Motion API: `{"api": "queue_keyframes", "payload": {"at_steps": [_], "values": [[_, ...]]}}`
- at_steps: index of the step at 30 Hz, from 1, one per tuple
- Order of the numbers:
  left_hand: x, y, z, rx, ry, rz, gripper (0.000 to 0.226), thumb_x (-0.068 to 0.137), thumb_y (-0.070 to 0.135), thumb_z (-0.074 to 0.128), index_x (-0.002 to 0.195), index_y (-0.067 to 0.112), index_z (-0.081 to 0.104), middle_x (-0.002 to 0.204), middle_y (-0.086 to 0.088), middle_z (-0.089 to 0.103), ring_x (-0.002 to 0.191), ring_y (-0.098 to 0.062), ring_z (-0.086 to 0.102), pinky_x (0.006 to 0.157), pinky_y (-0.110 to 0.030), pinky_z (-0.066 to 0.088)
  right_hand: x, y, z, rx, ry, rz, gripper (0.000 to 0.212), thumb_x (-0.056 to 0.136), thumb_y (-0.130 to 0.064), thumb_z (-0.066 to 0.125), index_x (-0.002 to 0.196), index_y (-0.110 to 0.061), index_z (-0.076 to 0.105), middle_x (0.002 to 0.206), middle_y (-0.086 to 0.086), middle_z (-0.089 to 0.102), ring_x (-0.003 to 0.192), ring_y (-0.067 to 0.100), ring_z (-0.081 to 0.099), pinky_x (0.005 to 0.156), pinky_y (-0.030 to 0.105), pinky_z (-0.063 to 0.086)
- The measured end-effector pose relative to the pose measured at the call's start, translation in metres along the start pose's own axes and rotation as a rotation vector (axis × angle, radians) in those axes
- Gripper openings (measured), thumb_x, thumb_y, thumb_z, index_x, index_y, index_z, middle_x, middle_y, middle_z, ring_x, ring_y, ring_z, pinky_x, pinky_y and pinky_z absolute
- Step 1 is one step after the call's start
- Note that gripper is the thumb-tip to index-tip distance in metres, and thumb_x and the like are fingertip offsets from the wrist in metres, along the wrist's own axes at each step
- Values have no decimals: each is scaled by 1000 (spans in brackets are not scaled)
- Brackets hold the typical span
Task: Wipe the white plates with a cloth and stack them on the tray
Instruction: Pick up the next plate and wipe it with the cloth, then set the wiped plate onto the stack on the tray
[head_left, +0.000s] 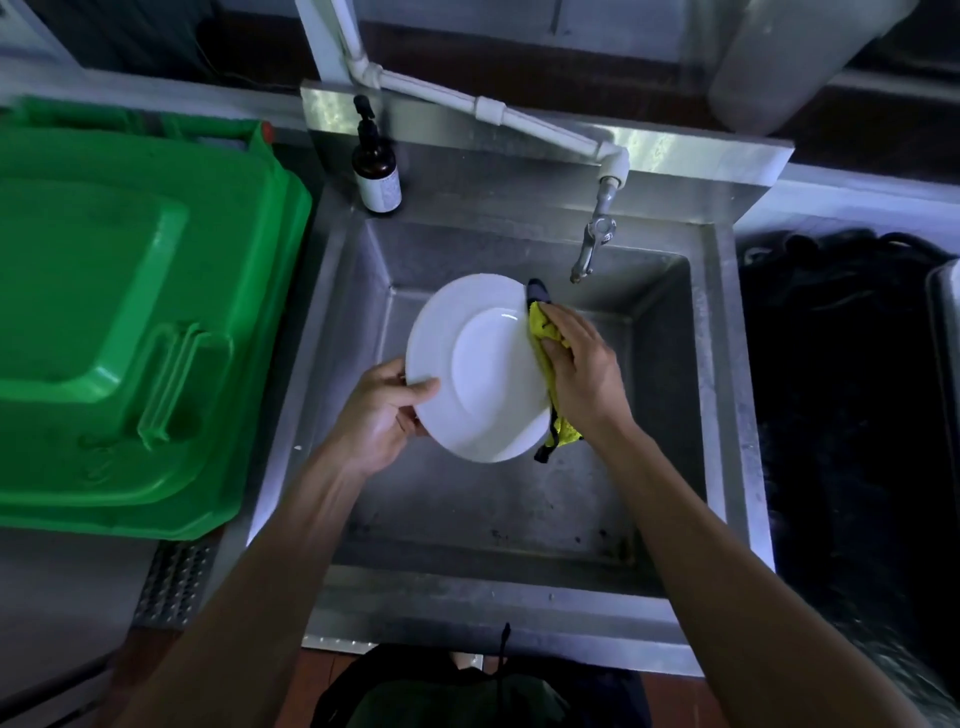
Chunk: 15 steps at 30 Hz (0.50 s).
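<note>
— While gripping the white plate (480, 366) by its near rim with the left hand (382, 415), over the sink (670, 395)?
— Yes; right hand (582, 371) curled on yellow cloth (545, 338), pressing the far rim; rotate steadily.

The scene is dim with a cold bluish cast. The brightest thing is the white plate (478, 364), which glows almost without surface detail over the steel sink (727, 415). Soft glare runs along the sink's back splash and left rim. To the right of the sink everything sinks into near-black shadow. Left of it, the green bin lid (130, 312) stays saturated and shiny. Wide-angle distortion bends straight lines outward from the sink, and the corners look soft and smeared.
</note>
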<state>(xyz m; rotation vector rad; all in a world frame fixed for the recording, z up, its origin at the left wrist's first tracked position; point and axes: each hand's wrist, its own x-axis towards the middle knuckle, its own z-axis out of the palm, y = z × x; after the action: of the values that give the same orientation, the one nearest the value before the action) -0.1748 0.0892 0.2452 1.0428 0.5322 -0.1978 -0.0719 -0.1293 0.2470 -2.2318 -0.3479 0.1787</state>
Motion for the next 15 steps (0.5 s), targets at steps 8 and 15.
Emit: {"api": "queue_keyframes", "payload": {"at_steps": [8,15], "values": [[0,9,41,349,-106,-20,29,88,-4,66,103,20,75,97,-5,77,85,-24,73,61,-35,59,4,-24,-10,-199,29,-177,38,99,-20,52,136,-24,60,143,-2,56,126,27,55,97,50,48],[7,10,67,390,-51,40,26,93,-2,64,111,14,72,102,-8,77,93,-28,73,72,-46,61,-10,-32,-5,-239,53,-236,36,98,-27,48,131,-28,63,138,-5,58,122,24,55,91,48,49]]}}
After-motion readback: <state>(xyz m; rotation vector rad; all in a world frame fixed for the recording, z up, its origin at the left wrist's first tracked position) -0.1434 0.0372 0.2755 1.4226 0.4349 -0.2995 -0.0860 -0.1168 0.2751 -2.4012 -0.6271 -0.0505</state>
